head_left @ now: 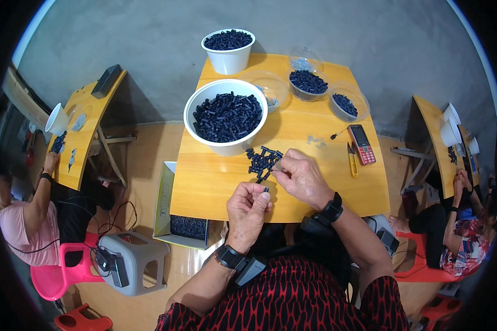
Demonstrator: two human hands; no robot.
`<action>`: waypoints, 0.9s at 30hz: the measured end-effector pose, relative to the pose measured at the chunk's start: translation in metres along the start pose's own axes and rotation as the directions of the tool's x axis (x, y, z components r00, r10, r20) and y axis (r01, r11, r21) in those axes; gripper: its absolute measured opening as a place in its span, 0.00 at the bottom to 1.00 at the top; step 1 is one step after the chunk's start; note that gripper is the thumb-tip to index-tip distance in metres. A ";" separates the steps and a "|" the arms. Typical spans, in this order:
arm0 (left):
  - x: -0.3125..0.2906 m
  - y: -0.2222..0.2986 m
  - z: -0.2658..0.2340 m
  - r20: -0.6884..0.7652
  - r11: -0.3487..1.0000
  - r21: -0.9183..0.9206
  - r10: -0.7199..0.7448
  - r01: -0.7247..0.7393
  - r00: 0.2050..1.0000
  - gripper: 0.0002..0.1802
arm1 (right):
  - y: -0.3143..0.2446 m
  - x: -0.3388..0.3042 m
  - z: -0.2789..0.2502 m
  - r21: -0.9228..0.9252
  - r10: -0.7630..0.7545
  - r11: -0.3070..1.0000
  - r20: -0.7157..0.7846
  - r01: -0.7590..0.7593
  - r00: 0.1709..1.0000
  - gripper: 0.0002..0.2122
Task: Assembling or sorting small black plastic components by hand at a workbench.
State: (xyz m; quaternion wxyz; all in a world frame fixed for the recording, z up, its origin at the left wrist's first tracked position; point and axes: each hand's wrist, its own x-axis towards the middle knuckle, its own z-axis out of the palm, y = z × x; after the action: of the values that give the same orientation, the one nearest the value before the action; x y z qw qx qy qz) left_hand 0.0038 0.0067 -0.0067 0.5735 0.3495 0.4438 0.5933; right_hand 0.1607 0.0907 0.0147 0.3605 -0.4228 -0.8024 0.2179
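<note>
My left hand (247, 214) is at the table's near edge, its thumb and forefinger closed on a small black plastic piece (266, 190). Just to the right and a little farther away, my right hand (305, 179) is pinched shut. A bit of something greyish shows at its fingertips, too small to name. Beyond both hands lies a loose pile of short black plastic pieces (262, 160). Behind that pile stands a large white tub (226, 144) heaped with similar pieces. A few tiny pale bits (316, 141) are scattered on the wooden table (215, 193) to the right of the pile.
A second full white bucket (226, 62) and several clear bowls, one with black pieces (308, 83), stand at the back. A red phone (362, 144) and yellow-handled cutter (353, 161) lie right. An open box (189, 238) is below left. People work at side tables.
</note>
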 end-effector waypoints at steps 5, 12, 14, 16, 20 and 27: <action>0.002 -0.002 -0.002 0.019 1.000 -0.022 0.000 0.001 1.000 0.06 | -0.001 0.005 0.000 -0.176 0.035 0.984 0.076 -0.021 0.996 0.04; 0.002 -0.002 -0.001 0.010 1.000 -0.028 0.005 -0.005 1.000 0.06 | -0.001 0.006 -0.004 -0.183 -0.015 0.982 0.108 0.035 0.994 0.04; 0.002 -0.002 -0.001 0.011 0.999 -0.033 -0.001 0.001 1.000 0.05 | -0.004 0.001 -0.006 0.059 0.014 0.998 0.024 -0.015 1.000 0.03; 0.001 -0.002 0.000 0.021 1.000 -0.020 0.000 0.000 1.000 0.05 | -0.002 -0.007 -0.006 0.209 0.018 0.978 -0.002 -0.017 1.000 0.04; 0.002 -0.002 -0.002 0.030 1.000 0.014 0.001 -0.001 1.000 0.04 | -0.012 -0.026 -0.010 0.536 0.294 0.772 0.179 -0.343 0.939 0.03; -0.004 0.002 0.000 0.046 0.999 0.038 -0.029 0.027 0.999 0.05 | -0.022 -0.042 -0.006 0.751 0.315 0.558 0.202 -0.353 0.927 0.05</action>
State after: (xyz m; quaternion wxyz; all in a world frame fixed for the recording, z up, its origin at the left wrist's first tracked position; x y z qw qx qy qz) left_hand 0.0032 0.0029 -0.0050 0.5853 0.3676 0.4461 0.5686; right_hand 0.1697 0.0437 0.0165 0.4410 -0.3652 -0.5423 0.6149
